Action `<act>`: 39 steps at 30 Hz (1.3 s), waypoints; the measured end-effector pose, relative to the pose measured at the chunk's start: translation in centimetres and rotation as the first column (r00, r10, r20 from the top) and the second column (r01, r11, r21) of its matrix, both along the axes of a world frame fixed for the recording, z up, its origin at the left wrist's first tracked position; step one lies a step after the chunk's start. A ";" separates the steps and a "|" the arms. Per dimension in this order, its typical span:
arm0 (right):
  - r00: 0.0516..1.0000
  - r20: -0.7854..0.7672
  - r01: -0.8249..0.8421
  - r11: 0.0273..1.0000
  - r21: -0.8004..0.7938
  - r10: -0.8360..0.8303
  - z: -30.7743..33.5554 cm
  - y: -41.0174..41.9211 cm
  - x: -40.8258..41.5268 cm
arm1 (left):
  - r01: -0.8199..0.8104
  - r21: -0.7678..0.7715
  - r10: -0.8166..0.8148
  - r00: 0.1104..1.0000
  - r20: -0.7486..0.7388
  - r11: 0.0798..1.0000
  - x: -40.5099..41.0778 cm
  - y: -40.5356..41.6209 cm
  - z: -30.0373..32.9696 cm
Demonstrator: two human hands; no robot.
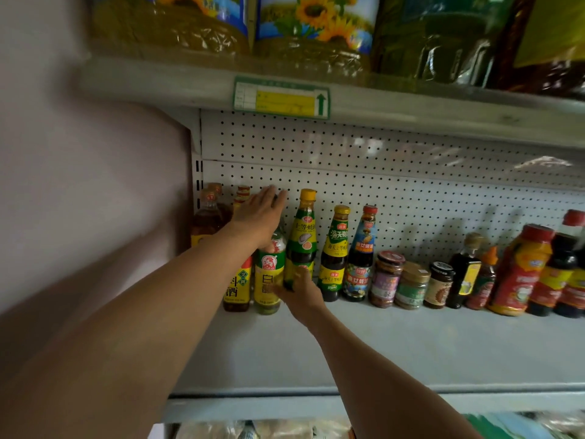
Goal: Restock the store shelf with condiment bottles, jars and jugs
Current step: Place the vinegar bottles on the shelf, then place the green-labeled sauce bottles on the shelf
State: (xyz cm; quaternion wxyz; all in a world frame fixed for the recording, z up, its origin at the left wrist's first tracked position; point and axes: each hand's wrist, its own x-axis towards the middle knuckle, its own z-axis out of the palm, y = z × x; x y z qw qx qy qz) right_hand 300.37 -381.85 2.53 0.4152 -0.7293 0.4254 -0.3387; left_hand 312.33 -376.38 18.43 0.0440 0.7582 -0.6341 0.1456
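The shelf carried a single row of bottles and jars pushed back against the pegboard, which left a broad bare strip of shelf between the row and the front lip. Above the caps there was open height up to the upper shelf.

The right hand gripped the base of the yellow-capped bottle, its fingers curled round the lower body; that bottle stood upright in the row, just beside a white vinegar bottle and a dark sauce bottle. The left hand rested on top of the vinegar bottle with fingers straight and close together, and hid its cap.

The bottles at the far left were partly covered by the left forearm. The jugs overhead were cut off by the frame and blurred, as was the price tag.
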 end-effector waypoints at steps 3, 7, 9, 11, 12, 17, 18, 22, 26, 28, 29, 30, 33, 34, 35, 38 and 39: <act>0.996 -0.074 0.041 0.998 -0.055 -0.045 1.2 1.3 -3.0 | -0.001 -0.103 -0.013 0.991 -0.135 0.995 -0.8 2.4 0.1; 0.978 -0.187 0.066 0.988 -0.142 -0.092 2.2 3.4 -7.4 | -0.057 -0.155 0.022 0.976 -0.217 0.986 -2.4 6.3 -1.7; 0.980 -0.178 0.067 0.989 -0.128 -0.089 2.1 4.6 -9.5 | -0.089 -0.134 0.055 0.970 -0.235 0.987 -3.6 8.6 -3.5; 0.979 -0.189 0.052 0.992 -0.117 -0.074 2.2 6.3 -11.5 | -0.117 -0.123 0.074 0.948 -0.309 0.985 -5.0 10.9 -5.5; 0.975 -0.215 0.035 0.992 -0.122 -0.061 2.2 7.3 -12.5 | -0.133 -0.132 0.079 0.932 -0.353 0.982 -5.7 12.2 -6.5; 0.950 -0.311 -0.048 0.993 -0.104 0.014 1.2 12.2 -17.5 | -0.305 -0.133 0.209 0.853 -0.478 0.943 -10.3 19.1 -11.0; 0.941 -0.335 -0.077 0.992 -0.098 0.040 0.4 13.1 -18.4 | -0.336 -0.106 0.242 0.832 -0.499 0.936 -11.3 20.4 -12.1; 0.894 -0.429 -0.186 0.977 -0.101 0.126 -3.5 17.1 -21.9 | -0.377 0.010 0.324 0.782 -0.533 0.926 -14.6 25.7 -17.2; 0.825 -0.529 -0.286 0.954 -0.085 0.200 -7.8 21.3 -24.8 | -0.425 0.182 0.452 0.717 -0.531 0.887 -18.2 31.3 -22.1; 0.798 -0.544 -0.322 0.946 -0.021 0.259 -9.4 23.4 -25.8 | -0.436 0.241 0.494 0.687 -0.534 0.867 -19.6 33.7 -24.3; 0.781 -0.557 -0.339 0.941 0.004 0.283 -10.2 24.4 -26.2 | -0.435 0.266 0.507 0.680 -0.530 0.860 -20.2 34.7 -25.2; 0.767 -0.567 -0.351 0.936 0.022 0.301 -10.9 25.1 -26.4 | -0.433 0.291 0.521 0.679 -0.518 0.853 -20.6 35.6 -26.1; 0.736 -0.594 -0.375 0.926 0.044 0.326 -13.0 26.9 -26.6 | -0.433 0.356 0.560 0.670 -0.488 0.828 -21.3 37.7 -28.4; 0.727 -0.600 -0.378 0.924 0.056 0.334 -13.6 27.4 -26.5 | -0.432 0.373 0.569 0.661 -0.489 0.821 -21.3 38.1 -29.1; 0.718 -0.606 -0.381 0.922 0.070 0.342 -14.2 27.7 -26.3 | -0.427 0.390 0.577 0.652 -0.493 0.816 -21.3 38.6 -29.7; 0.704 -0.614 -0.365 0.923 0.118 0.357 -16.1 28.3 -25.5 | -0.408 0.439 0.595 0.628 -0.502 0.801 -20.6 39.6 -31.8; 0.699 -0.617 -0.358 0.924 0.136 0.362 -16.7 28.5 -25.1 | -0.400 0.451 0.598 0.623 -0.504 0.798 -20.2 39.8 -32.4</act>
